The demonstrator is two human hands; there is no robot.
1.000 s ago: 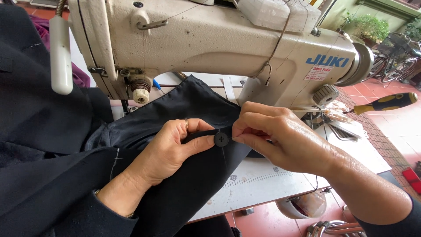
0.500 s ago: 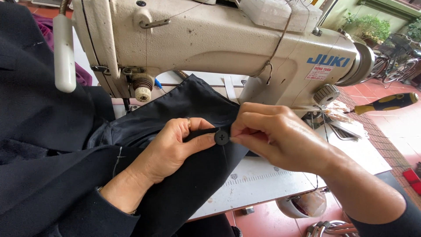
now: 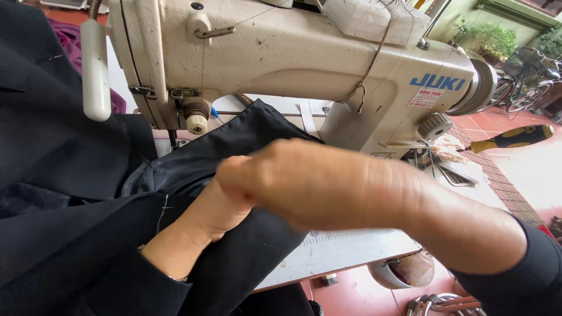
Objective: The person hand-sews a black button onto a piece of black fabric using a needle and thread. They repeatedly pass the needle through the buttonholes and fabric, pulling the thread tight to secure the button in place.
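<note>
Right hand [image 3: 316, 184] swept left across fabric [image 3: 234, 140], blurred, now covering button; left hand [image 3: 219, 205] underneath on fabric; both grips hidden, cannot tell

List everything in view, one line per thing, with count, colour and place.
sewing machine: one, cream, across the top of the table
black garment: one, black, draped from the left under the machine arm
table: one, pale top, under the machine
screwdriver: one, yellow and black handle, far right
scissors: one pair, metal, right of the machine base
potted plant: one, green, top right
bicycles: dark, top right, count unclear
left hand: on the garment, partly hidden
right hand: blurred, over the left hand
</note>
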